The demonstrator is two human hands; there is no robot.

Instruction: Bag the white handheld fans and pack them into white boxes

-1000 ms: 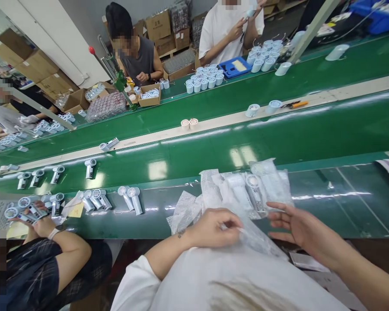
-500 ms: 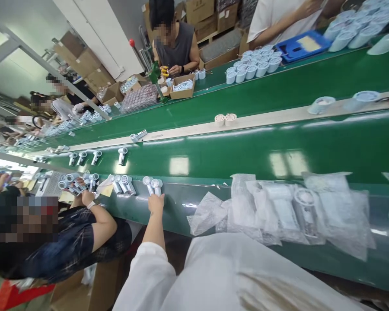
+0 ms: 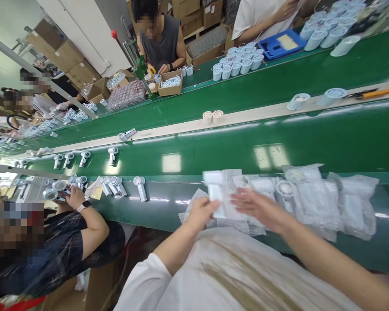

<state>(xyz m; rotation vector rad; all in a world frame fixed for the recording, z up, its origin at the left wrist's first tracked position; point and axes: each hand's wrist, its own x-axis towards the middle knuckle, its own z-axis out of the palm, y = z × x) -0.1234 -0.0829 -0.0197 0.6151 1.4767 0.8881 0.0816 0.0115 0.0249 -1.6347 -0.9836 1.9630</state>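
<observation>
My left hand (image 3: 203,211) is closed on the handle of a pale blue handheld fan (image 3: 215,190), held upright and a little blurred in front of me. Close by on the right is my right hand (image 3: 257,207), its fingers stretched toward the fan and smeared slightly by motion; nothing shows in it. Under and behind both hands lie clear bubble-wrap bags (image 3: 317,207), several with fans inside. One fan (image 3: 285,190) with a round grille shows among the bags. To the left, a single fan (image 3: 140,188) lies on the grey-green worktop.
A green conveyor belt (image 3: 194,151) runs across beyond the worktop. A co-worker (image 3: 87,224) at my left handles fans near a small cluster of fans (image 3: 115,185). Across the belt another person (image 3: 164,43) works beside a cardboard box (image 3: 170,86). Orange-handled pliers (image 3: 372,93) lie on the divider.
My left hand has taken one fan of the pair at the left and brought it rightward in front of me. My right hand has come into view. The camera has turned slightly right.
</observation>
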